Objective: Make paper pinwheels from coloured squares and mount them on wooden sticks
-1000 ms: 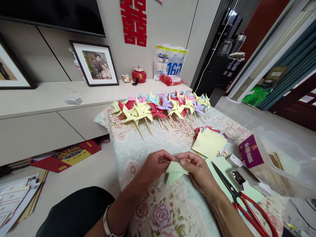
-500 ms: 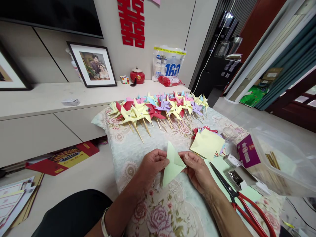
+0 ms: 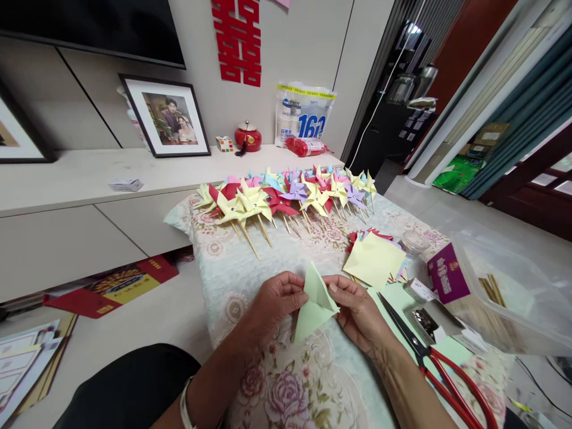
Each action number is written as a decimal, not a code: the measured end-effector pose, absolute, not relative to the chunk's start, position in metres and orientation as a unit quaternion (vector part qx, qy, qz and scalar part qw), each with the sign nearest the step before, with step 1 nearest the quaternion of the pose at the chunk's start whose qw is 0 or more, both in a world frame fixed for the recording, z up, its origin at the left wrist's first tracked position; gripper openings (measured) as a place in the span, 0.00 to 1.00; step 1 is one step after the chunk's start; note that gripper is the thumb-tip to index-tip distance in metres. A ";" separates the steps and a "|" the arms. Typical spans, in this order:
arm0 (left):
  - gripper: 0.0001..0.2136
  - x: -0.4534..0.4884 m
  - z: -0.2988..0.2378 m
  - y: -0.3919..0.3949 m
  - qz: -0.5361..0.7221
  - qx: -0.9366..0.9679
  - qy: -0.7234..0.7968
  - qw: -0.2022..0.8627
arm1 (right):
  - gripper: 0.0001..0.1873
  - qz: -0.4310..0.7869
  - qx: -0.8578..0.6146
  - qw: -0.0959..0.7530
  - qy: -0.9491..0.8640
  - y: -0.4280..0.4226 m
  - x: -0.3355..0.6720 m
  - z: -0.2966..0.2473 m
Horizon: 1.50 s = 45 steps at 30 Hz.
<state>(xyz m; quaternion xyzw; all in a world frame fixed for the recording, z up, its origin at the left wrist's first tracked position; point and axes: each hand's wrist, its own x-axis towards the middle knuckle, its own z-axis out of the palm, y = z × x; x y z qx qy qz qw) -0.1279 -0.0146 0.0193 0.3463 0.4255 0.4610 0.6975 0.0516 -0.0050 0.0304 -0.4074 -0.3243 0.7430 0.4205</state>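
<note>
Between my hands is a pale green sheet of paper [image 3: 316, 304], creased and partly folded, held just above the flowered tablecloth. My left hand [image 3: 282, 296] pinches its left edge between thumb and fingers. On the other side my right hand [image 3: 351, 301] grips the right edge, with some fingers behind the paper. Red-handled scissors [image 3: 422, 351] lie beside my right forearm, blades pointing away from me. A stack of coloured paper squares, a pale yellow square [image 3: 376, 260] on top, sits beyond my right hand. Several paper pinwheels [image 3: 281, 199] on wooden sticks lie in rows at the far side.
On the right stand a clear plastic bin [image 3: 504, 298] with wooden sticks, a small open box [image 3: 431, 322] of dark metal pieces and a round clear container [image 3: 413, 243]. Behind the table runs a white cabinet [image 3: 84, 173] bearing a framed photo [image 3: 167, 116] and a red jar [image 3: 248, 137].
The green paper has turned slightly in my hands, and its folded flap now stands more open. Both hands keep their hold in nearly the same place.
</note>
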 end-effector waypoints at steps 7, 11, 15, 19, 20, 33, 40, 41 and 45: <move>0.15 -0.127 0.023 -0.016 0.451 0.344 0.439 0.697 | 0.21 0.741 -0.400 0.431 -0.324 -0.005 0.051 0.027; 0.15 -0.124 0.028 -0.019 0.438 0.346 0.447 0.699 | 0.29 0.745 -0.409 0.428 -0.306 -0.004 0.049 0.029; 0.15 -0.125 0.026 -0.020 0.455 0.353 0.424 0.699 | 0.31 0.719 -0.438 0.464 -0.277 -0.003 0.048 0.030; 0.22 -0.128 0.018 -0.018 0.463 0.396 0.384 0.693 | 0.31 0.689 -0.450 0.511 -0.249 0.000 0.050 0.030; 0.25 -0.128 0.016 -0.017 0.458 0.411 0.378 0.691 | 0.31 0.683 -0.453 0.520 -0.241 0.001 0.051 0.029; 0.27 -0.118 0.014 -0.019 0.481 0.409 0.371 0.681 | 0.28 0.661 -0.476 0.540 -0.212 0.004 0.053 0.029; 0.26 -0.116 0.007 -0.015 0.482 0.418 0.372 0.674 | 0.29 0.665 -0.471 0.531 -0.231 0.002 0.052 0.028; 0.25 -0.116 0.007 -0.015 0.484 0.418 0.369 0.675 | 0.30 0.666 -0.471 0.530 -0.233 0.002 0.052 0.028; 0.24 -0.117 0.011 -0.016 0.477 0.417 0.365 0.682 | 0.31 0.670 -0.465 0.526 -0.240 0.001 0.052 0.028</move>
